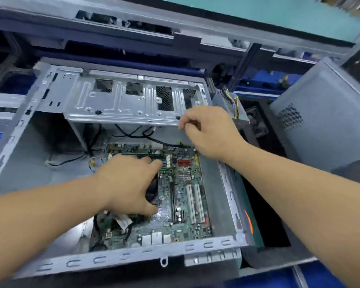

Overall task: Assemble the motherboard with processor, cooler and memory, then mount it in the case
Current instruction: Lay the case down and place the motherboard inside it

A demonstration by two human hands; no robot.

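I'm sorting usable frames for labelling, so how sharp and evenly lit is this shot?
Head view: smeary and soft throughout, worst along the far shelving; wide-angle lens bows the case edges. Motherboard parts are readable but fuzzy. A bright glare patch sits on the board just below the left hand; the right hand is evenly lit, its fingertips blurred.

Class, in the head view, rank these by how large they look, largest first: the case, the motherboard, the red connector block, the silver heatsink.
1. case
2. motherboard
3. silver heatsink and red connector block: they look alike, so unranked.
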